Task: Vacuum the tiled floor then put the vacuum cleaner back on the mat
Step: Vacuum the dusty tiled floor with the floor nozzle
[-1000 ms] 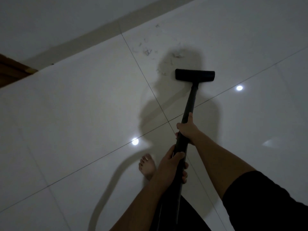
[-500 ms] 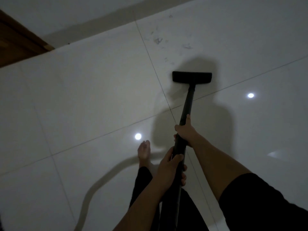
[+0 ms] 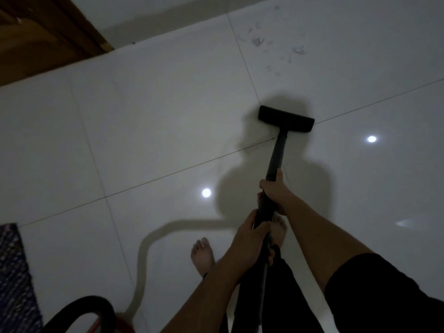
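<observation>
Drawn back since the earlier frame, floor nozzle (image 3: 286, 118) sits short of the dust scraps (image 3: 276, 42). Head view: right hand (image 3: 276, 192) and left hand (image 3: 251, 235) both wrapped closed round the wand (image 3: 276, 155), stacked for push-pull leverage; mat (image 3: 14, 280) lies at left

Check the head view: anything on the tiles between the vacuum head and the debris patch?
Bare. Head view shows only glossy tiled floor and a grout line between the vacuum head and the debris patch; part of that stretch lies in shadow.
</observation>
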### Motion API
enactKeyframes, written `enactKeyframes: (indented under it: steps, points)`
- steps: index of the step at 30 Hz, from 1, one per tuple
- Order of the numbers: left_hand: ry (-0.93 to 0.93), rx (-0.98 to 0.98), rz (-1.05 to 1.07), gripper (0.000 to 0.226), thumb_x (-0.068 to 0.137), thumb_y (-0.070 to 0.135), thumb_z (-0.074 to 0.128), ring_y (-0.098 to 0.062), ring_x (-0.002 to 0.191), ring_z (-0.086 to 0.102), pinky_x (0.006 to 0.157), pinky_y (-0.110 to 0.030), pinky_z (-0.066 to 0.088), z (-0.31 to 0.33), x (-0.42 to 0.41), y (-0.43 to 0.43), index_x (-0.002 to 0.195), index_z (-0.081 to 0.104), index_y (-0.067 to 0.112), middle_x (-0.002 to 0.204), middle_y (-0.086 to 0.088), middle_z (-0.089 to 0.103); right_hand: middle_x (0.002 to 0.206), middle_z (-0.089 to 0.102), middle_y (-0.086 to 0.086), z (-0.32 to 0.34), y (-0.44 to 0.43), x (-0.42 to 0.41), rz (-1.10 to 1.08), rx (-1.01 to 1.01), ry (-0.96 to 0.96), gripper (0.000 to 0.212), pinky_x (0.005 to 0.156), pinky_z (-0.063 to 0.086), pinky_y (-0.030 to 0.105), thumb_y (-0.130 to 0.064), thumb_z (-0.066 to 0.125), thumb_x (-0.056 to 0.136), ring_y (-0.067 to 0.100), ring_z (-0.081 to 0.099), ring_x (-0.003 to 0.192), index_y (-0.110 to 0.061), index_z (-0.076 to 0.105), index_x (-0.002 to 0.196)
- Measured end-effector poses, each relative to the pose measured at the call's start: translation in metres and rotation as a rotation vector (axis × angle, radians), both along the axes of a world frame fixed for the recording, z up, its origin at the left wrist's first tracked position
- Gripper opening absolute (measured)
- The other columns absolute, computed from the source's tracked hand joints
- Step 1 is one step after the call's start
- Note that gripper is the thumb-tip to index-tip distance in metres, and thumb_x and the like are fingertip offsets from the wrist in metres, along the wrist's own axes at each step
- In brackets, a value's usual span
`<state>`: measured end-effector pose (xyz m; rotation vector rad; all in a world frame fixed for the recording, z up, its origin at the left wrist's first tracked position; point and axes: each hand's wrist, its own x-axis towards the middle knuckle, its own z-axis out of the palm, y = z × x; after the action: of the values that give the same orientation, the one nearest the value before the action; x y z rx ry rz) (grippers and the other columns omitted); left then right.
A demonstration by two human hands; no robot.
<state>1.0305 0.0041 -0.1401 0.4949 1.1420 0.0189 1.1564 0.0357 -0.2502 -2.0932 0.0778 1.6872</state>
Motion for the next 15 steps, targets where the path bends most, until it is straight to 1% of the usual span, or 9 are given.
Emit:
enactKeyframes:
  steps: [2, 4, 6, 9, 11, 15]
  points:
    - [0.037, 0.015, -0.05, 0.029, 0.096, 0.016, 0.045, -0.016, 0.045, 0.049, 0.045, -0.026, 0.044, -0.002, -0.029, -0.003, 0.121, 0.051, 0.029, 0.067, -0.008, 0.052, 0.092, 0.054, 0.016, 0.001, -0.004, -0.028, -0.024, -0.005, 0.008, 0.085, 0.053, 0.048, 0.035, -0.005, 0.048, 0.095, 0.022, 0.056, 0.062, -0.038, -0.006, 0.153]
    - [0.074, 0.034, -0.086, 0.031, 0.094, 0.019, 0.047, -0.018, 0.048, 0.05, 0.051, -0.029, 0.044, -0.002, -0.059, -0.003, 0.122, 0.051, 0.031, 0.066, -0.006, 0.054, 0.084, 0.054, 0.015, 0.001, -0.005, -0.06, -0.052, -0.002, 0.029, 0.085, 0.054, 0.048, 0.035, -0.006, 0.048, 0.095, 0.022, 0.055, 0.061, -0.039, -0.005, 0.152]
    - [0.106, 0.04, -0.108, 0.033, 0.093, 0.024, 0.049, -0.018, 0.049, 0.052, 0.054, -0.031, 0.046, -0.001, -0.087, -0.002, 0.125, 0.05, 0.033, 0.067, -0.005, 0.056, 0.082, 0.053, 0.013, 0.003, -0.004, -0.088, -0.063, 0.017, 0.057, 0.084, 0.055, 0.048, 0.036, -0.006, 0.047, 0.096, 0.022, 0.054, 0.06, -0.039, -0.006, 0.152]
    - [0.122, 0.048, -0.081, 0.035, 0.096, 0.021, 0.047, -0.017, 0.047, 0.052, 0.046, -0.026, 0.046, 0.002, -0.12, 0.003, 0.13, 0.047, 0.03, 0.07, -0.008, 0.055, 0.084, 0.052, 0.012, 0.007, 0.002, -0.122, -0.058, 0.051, 0.091, 0.083, 0.053, 0.048, 0.035, -0.005, 0.046, 0.096, 0.021, 0.053, 0.06, -0.037, -0.007, 0.152]
    - [0.116, 0.036, -0.04, 0.036, 0.096, 0.02, 0.046, -0.016, 0.046, 0.051, 0.044, -0.025, 0.044, 0.006, -0.136, 0.006, 0.131, 0.047, 0.03, 0.069, -0.009, 0.054, 0.086, 0.051, 0.013, 0.009, 0.006, -0.14, -0.056, 0.051, 0.109, 0.083, 0.054, 0.048, 0.034, -0.006, 0.046, 0.097, 0.02, 0.053, 0.061, -0.037, -0.006, 0.152]
    - [0.099, 0.035, -0.011, 0.035, 0.097, 0.017, 0.044, -0.015, 0.043, 0.047, 0.041, -0.023, 0.042, 0.011, -0.153, 0.009, 0.13, 0.047, 0.025, 0.067, -0.01, 0.051, 0.085, 0.051, 0.014, 0.011, 0.013, -0.161, -0.038, 0.06, 0.126, 0.083, 0.054, 0.049, 0.033, -0.005, 0.047, 0.096, 0.02, 0.053, 0.06, -0.037, -0.004, 0.153]
